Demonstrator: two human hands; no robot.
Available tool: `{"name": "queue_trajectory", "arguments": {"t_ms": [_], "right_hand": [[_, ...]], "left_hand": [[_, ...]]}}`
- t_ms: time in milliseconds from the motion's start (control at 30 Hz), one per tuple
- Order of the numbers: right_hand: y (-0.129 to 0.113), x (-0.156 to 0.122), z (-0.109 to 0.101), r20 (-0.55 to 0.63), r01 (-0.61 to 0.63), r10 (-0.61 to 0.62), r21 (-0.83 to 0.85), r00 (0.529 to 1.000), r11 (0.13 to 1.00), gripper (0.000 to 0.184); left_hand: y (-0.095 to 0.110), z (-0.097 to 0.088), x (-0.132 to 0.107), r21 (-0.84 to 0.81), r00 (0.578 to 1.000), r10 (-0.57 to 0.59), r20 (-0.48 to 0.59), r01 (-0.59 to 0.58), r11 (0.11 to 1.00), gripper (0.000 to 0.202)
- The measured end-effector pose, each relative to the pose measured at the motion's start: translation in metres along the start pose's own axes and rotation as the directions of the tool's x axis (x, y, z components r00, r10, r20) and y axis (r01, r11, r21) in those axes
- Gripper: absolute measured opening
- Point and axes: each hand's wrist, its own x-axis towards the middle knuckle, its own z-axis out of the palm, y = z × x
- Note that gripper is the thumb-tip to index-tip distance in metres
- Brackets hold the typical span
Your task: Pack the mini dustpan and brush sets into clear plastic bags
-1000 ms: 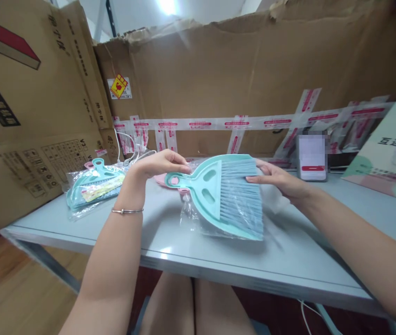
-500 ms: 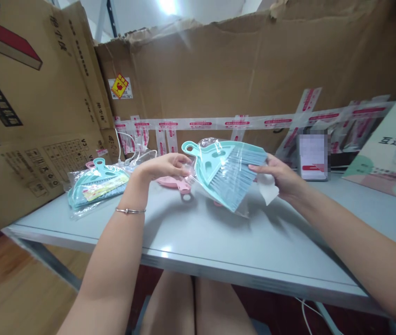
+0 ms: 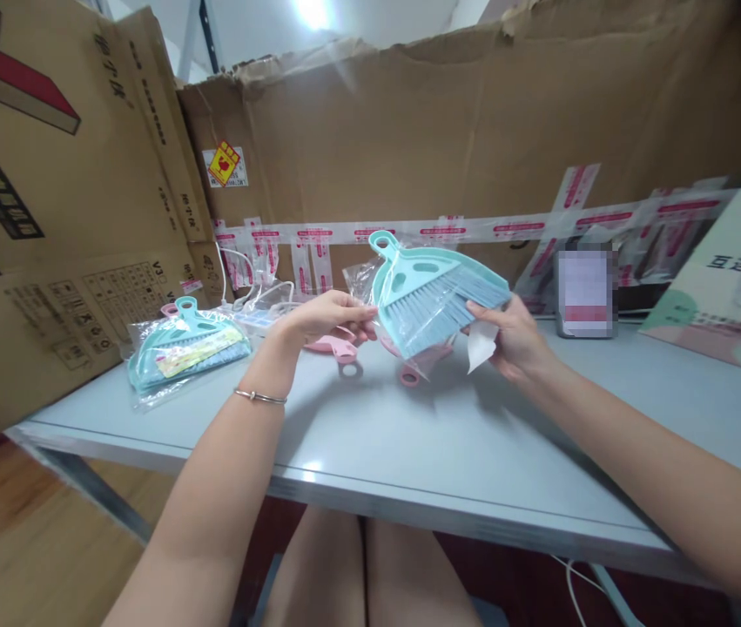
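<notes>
A turquoise dustpan [image 3: 388,292] with a blue-bristled brush [image 3: 452,300] nested in it is held tilted above the table in a clear plastic bag [image 3: 360,277]. My right hand [image 3: 517,340] grips its right, bristle side, thumb on top. A crumpled white piece, like paper or a label [image 3: 481,346], hangs by those fingers. On the other side, my left hand [image 3: 337,318] has its fingers pinched together at the left edge of the bag. Below and behind lie pink dustpan-like pieces [image 3: 334,347], partly hidden, with ring-ended handles.
At the table's left lies another bagged turquoise dustpan set [image 3: 187,348] with a yellow label. A large cardboard box [image 3: 396,139] stands along the back, another carton [image 3: 63,218] at left. A phone [image 3: 585,292] leans at back right beside a printed board [image 3: 729,279]. Cables lie behind.
The bagged turquoise set has been raised and turned, its handle now higher and further right. My left hand has shifted right with it. More of the pink piece underneath shows.
</notes>
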Motion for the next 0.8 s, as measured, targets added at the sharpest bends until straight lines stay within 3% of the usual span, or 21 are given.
{"name": "queue_trajectory", "arguments": {"t_ms": [133, 300, 400, 467, 533, 567, 600, 633, 700, 733, 800], "right_hand": [[0.002, 0.002, 0.001, -0.008, 0.009, -0.009, 0.004, 1.0, 1.0, 0.037], [0.005, 0.002, 0.004, -0.071, 0.011, -0.01, 0.008, 0.997, 1.0, 0.034], [0.004, 0.0, 0.005, -0.035, 0.057, -0.057, -0.003, 0.998, 0.998, 0.035], [0.0, 0.0, 0.003, 0.016, 0.026, -0.025, -0.04, 1.0, 0.999, 0.034], [-0.006, 0.003, -0.003, 0.064, -0.058, 0.065, -0.118, 0.996, 0.991, 0.032], [-0.01, 0.006, -0.008, 0.076, -0.101, 0.114, -0.158, 0.991, 0.982, 0.031], [-0.014, 0.009, -0.013, 0.079, -0.138, 0.156, -0.192, 0.985, 0.972, 0.029], [-0.017, 0.013, -0.019, 0.073, -0.167, 0.186, -0.213, 0.98, 0.963, 0.026], [-0.02, 0.021, -0.029, 0.045, -0.199, 0.214, -0.222, 0.976, 0.955, 0.024], [-0.021, 0.024, -0.033, 0.033, -0.213, 0.226, -0.223, 0.974, 0.951, 0.023], [-0.018, 0.027, -0.037, 0.025, -0.231, 0.242, -0.223, 0.97, 0.947, 0.025]], "left_hand": [[-0.001, -0.002, 0.001, -0.036, 1.0, 0.011, -0.017, -0.011, 0.999, 0.029], [-0.003, 0.0, 0.004, -0.1, 0.992, 0.051, -0.115, -0.063, 0.993, 0.03], [-0.003, -0.002, 0.007, -0.184, 0.979, 0.063, -0.191, -0.099, 0.978, 0.028], [-0.003, -0.01, 0.008, -0.258, 0.963, 0.038, -0.267, -0.109, 0.96, 0.024], [-0.005, -0.028, 0.005, -0.341, 0.896, -0.024, -0.443, -0.144, 0.929, 0.019], [-0.007, -0.04, 0.002, -0.38, 0.831, -0.066, -0.553, -0.181, 0.907, 0.017], [-0.009, -0.053, -0.002, -0.409, 0.703, -0.121, -0.7, -0.257, 0.875, 0.017], [-0.011, -0.065, -0.007, -0.408, 0.625, -0.143, -0.767, -0.303, 0.862, 0.018], [-0.016, -0.086, -0.016, -0.412, 0.534, -0.184, -0.825, -0.345, 0.844, 0.021], [-0.017, -0.092, -0.021, -0.431, 0.531, -0.208, -0.821, -0.339, 0.836, 0.022], [-0.016, -0.092, -0.025, -0.47, 0.617, -0.228, -0.753, -0.262, 0.842, 0.026]]}}
